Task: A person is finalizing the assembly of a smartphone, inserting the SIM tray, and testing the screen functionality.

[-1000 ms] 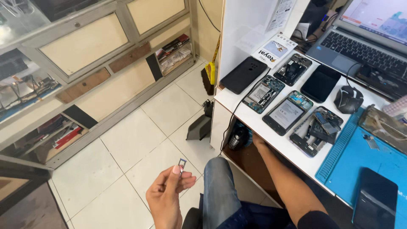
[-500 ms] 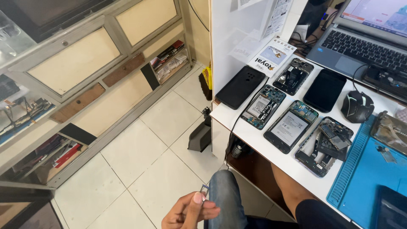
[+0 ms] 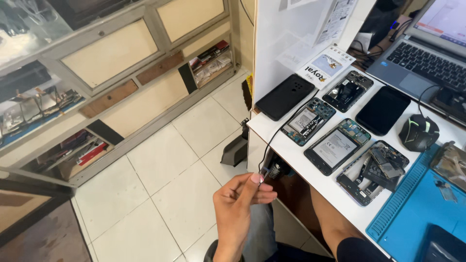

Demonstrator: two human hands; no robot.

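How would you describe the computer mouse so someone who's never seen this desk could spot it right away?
Start at the white desk and find the open laptop at its far right. Just in front of the laptop, beside the blue work mat, sits the mouse. It is the only rounded black thing there, with green stripes, unlike the flat phones around it.

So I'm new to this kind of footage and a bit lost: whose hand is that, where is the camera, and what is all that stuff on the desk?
The camera sits on a person's head and looks down. The left hand is their own; its fingers pinch a tiny part, too small to identify. The right hand is hidden; only its forearm reaches under the white desk. On the desk lie several opened phones, two dark closed ones, a mouse, a laptop and a blue mat.
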